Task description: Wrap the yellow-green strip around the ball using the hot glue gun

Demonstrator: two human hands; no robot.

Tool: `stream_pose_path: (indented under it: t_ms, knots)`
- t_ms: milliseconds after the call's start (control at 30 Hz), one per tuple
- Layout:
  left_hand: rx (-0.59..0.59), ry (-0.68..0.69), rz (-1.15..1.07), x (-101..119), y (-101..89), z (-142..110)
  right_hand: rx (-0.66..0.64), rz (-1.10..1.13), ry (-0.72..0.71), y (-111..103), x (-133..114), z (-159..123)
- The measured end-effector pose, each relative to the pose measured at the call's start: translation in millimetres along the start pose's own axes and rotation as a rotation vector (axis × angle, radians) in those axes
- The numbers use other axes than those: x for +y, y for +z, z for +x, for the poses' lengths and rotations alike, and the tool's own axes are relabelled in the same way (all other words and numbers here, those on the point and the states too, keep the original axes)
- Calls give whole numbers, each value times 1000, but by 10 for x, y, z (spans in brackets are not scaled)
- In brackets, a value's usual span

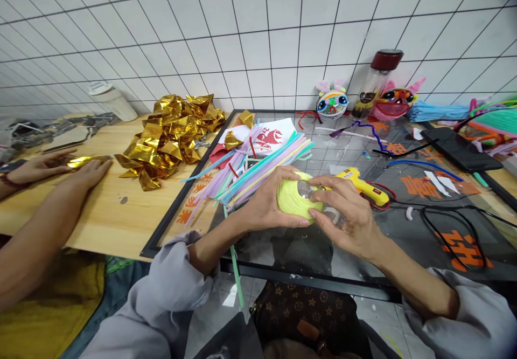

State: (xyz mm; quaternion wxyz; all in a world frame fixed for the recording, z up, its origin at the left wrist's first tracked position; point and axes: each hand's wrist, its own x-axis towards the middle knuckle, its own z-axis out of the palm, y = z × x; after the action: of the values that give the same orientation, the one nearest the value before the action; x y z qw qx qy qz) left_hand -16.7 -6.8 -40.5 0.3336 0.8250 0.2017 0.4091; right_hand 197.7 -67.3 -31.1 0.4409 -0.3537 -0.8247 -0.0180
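Note:
Over the dark board, my left hand (264, 202) wraps round a yellow ball (288, 200) that looks coiled from fuzzy pipe cleaners. A clear, see-through patch shows on its upper right side. My right hand (349, 213) closes on that same side, its thumb and fingertips pressed against the ball. Just behind the right hand lies a yellow glue gun (361, 186). A bundle of pastel pipe cleaners (258, 173) rests beyond my left hand, near a white sheet with a red printed figure (277, 135).
At left, a co-worker's hands (86, 173) hold gold foil by a gold foil heap (173, 132). Two decorated animal heads (332, 103) and a bottle (374, 84) stand along the tiled wall. A phone (462, 149) and black cable (448, 235) lie at right.

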Motion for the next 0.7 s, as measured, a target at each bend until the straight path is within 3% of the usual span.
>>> stream_pose_path:
  t_ms: [400,700]
  knots:
    - [-19,-68,9,11,-35,8,-52,-40,-62,-59,20,43]
    - [-43,-146,-92,67,-56,-11,-20,23,-1,-30,12,18]
